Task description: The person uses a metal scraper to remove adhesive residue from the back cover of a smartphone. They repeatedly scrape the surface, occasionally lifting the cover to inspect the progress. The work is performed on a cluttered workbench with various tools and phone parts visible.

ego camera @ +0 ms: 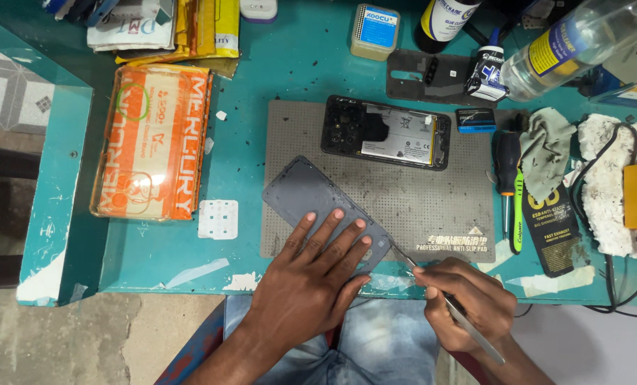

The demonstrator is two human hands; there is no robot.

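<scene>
We press down a phone cover and poke its edge with a thin metal tool.

Our left hand (pixel 317 265) lies flat, fingers spread wide, on the grey phone cover (pixel 318 207); it grips nothing, it only pushes down. The cover lies tilted on the grey mat (pixel 432 207), under our fingers. Just right of that hand, our right hand (pixel 468 303) is closed tight around the tweezers (pixel 439 296), and the tip touches the cover's near corner. Up past our fingers lies the open phone (pixel 386 132).
</scene>
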